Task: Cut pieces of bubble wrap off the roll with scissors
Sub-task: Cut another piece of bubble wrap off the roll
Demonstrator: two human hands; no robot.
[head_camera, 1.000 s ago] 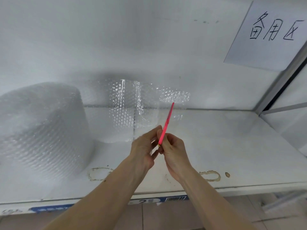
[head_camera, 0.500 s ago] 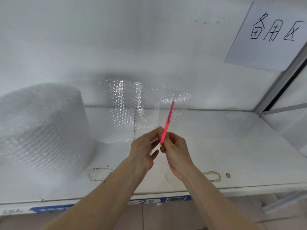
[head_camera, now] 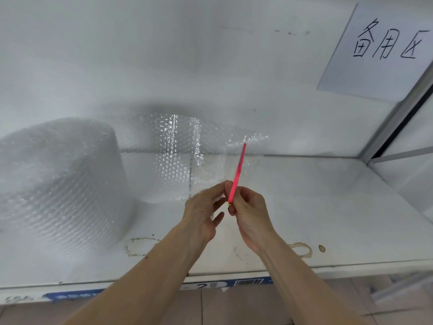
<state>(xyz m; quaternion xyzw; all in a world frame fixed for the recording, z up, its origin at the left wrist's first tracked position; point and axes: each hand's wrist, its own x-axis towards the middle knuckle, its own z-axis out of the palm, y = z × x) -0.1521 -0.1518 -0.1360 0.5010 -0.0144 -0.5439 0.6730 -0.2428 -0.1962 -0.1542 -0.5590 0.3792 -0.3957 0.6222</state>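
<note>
A large roll of clear bubble wrap (head_camera: pixel 58 184) stands on the left of the white tabletop (head_camera: pixel 316 207), its loose sheet (head_camera: pixel 182 160) running rightward from the roll toward the middle, partly raised off the surface. Behind it rises a plain white wall (head_camera: pixel 164 55), and at the upper right a white paper sheet with black handwritten characters (head_camera: pixel 379 50) is fixed to that wall. A grey metal frame post (head_camera: pixel 403 109) slants down at the right edge. Brownish ring stains (head_camera: pixel 140 247) mark the tabletop near its front edge, and a blue-and-white label with a barcode (head_camera: pixel 246 283) sits on the front lip.

The left hand (head_camera: pixel 203 214) pinches the near edge of the loose sheet between thumb and fingers. The right hand (head_camera: pixel 250 212) is curled around the handles of the slim pink scissors (head_camera: pixel 237 174), just beside the left hand. The blades point up and away, their tip at the far crumpled edge of the sheet; whether the blades are apart cannot be told.
</note>
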